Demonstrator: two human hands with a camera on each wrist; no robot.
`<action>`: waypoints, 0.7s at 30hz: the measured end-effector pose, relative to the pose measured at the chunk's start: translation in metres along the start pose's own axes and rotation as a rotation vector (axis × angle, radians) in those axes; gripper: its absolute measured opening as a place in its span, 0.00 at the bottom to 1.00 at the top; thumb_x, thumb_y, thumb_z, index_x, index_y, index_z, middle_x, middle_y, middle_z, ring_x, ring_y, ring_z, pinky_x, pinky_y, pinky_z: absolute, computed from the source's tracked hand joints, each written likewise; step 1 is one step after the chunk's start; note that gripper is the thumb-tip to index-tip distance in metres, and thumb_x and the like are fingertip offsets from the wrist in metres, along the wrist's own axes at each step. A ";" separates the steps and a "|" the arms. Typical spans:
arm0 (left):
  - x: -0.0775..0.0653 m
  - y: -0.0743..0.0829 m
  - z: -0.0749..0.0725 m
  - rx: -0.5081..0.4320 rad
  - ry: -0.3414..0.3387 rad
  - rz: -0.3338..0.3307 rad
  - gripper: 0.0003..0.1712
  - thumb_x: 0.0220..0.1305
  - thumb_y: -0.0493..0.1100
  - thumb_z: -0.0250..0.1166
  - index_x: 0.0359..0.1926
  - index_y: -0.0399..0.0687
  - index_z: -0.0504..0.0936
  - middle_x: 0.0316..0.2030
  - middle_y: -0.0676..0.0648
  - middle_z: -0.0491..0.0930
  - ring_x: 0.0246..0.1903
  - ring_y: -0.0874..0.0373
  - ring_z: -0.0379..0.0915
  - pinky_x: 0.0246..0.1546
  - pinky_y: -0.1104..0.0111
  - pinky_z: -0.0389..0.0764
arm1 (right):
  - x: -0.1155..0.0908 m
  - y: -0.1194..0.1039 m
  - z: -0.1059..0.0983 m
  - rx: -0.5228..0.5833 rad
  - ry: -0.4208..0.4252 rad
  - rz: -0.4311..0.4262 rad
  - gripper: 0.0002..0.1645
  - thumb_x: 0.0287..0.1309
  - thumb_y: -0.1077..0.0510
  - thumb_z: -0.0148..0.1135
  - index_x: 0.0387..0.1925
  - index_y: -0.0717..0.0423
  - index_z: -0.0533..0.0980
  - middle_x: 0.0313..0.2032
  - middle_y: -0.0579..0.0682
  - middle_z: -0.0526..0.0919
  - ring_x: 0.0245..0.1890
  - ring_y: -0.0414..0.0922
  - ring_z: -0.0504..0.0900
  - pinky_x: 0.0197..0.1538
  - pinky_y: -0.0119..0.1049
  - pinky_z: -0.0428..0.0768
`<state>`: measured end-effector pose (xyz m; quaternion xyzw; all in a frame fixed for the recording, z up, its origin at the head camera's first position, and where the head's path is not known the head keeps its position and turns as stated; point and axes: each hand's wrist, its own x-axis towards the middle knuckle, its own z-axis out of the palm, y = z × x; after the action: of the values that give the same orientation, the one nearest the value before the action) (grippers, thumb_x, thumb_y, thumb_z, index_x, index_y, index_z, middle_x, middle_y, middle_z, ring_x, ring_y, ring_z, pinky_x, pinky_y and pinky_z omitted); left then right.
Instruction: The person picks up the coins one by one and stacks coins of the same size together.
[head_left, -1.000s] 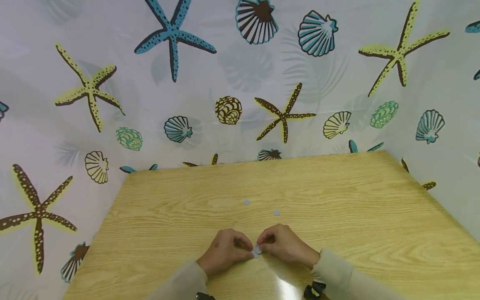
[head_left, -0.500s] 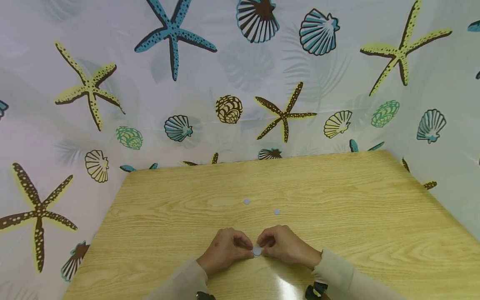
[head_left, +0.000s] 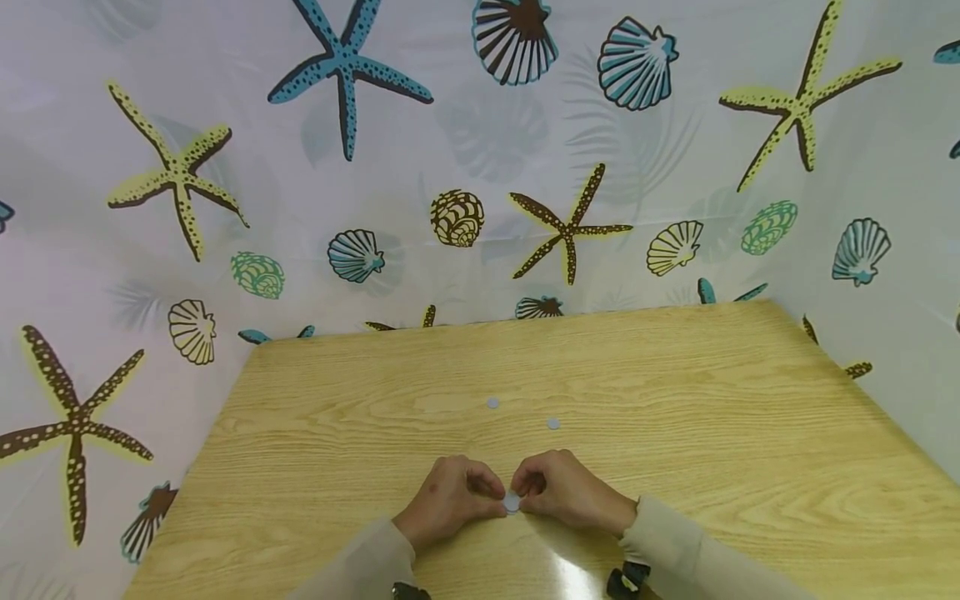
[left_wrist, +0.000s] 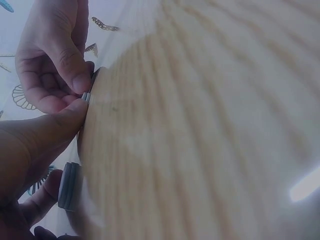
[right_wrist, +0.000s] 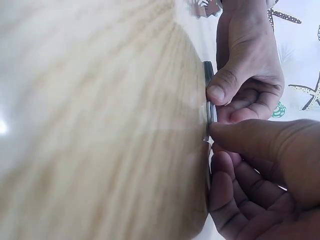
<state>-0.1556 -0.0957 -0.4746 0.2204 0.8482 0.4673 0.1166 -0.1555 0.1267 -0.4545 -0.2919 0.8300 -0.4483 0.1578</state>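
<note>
Discs [head_left: 512, 502] (perhaps two, partly hidden) should be light and stiff, best held by the rim, where left hand [head_left: 452, 498] and right hand [head_left: 567, 492] pinch them.

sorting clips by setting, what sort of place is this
Perhaps a curtained indoor workspace: a wood-grain table with starfish-and-seashell-print fabric behind and at both sides.

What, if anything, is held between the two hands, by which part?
Stacked discs, by their rims: left hand on the left, right hand on the right.
</note>
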 end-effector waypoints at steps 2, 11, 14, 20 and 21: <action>0.000 0.000 0.000 -0.003 0.000 0.011 0.10 0.48 0.45 0.80 0.33 0.52 0.88 0.33 0.62 0.85 0.41 0.63 0.74 0.50 0.61 0.71 | 0.000 0.000 0.000 0.005 -0.002 -0.003 0.07 0.55 0.69 0.70 0.36 0.63 0.82 0.33 0.53 0.85 0.30 0.34 0.78 0.37 0.28 0.79; 0.000 -0.002 -0.001 -0.014 -0.012 0.027 0.11 0.49 0.45 0.80 0.34 0.52 0.88 0.35 0.60 0.86 0.41 0.63 0.76 0.51 0.61 0.73 | 0.001 0.001 0.001 0.024 -0.005 -0.004 0.06 0.56 0.68 0.71 0.35 0.62 0.82 0.33 0.49 0.84 0.30 0.35 0.78 0.37 0.28 0.79; 0.001 -0.002 -0.001 -0.010 -0.015 0.023 0.11 0.49 0.45 0.80 0.34 0.53 0.88 0.35 0.61 0.85 0.41 0.63 0.76 0.50 0.62 0.74 | 0.001 0.002 0.002 0.015 -0.003 0.000 0.05 0.56 0.67 0.71 0.35 0.60 0.82 0.32 0.46 0.84 0.30 0.34 0.77 0.37 0.29 0.79; 0.001 -0.002 0.000 -0.008 -0.015 0.000 0.10 0.49 0.46 0.80 0.33 0.55 0.88 0.36 0.64 0.84 0.43 0.62 0.74 0.51 0.59 0.72 | 0.001 0.003 0.002 0.013 -0.007 -0.005 0.05 0.57 0.66 0.71 0.33 0.60 0.81 0.32 0.45 0.83 0.30 0.33 0.77 0.37 0.29 0.79; 0.001 -0.002 0.000 -0.007 -0.015 0.001 0.10 0.49 0.46 0.80 0.33 0.55 0.88 0.36 0.64 0.84 0.44 0.62 0.74 0.52 0.58 0.72 | 0.001 0.003 0.002 0.014 -0.009 -0.009 0.05 0.57 0.66 0.71 0.33 0.60 0.81 0.32 0.45 0.83 0.30 0.33 0.77 0.37 0.29 0.79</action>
<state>-0.1573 -0.0960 -0.4760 0.2237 0.8457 0.4685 0.1235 -0.1561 0.1256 -0.4579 -0.2964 0.8248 -0.4537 0.1615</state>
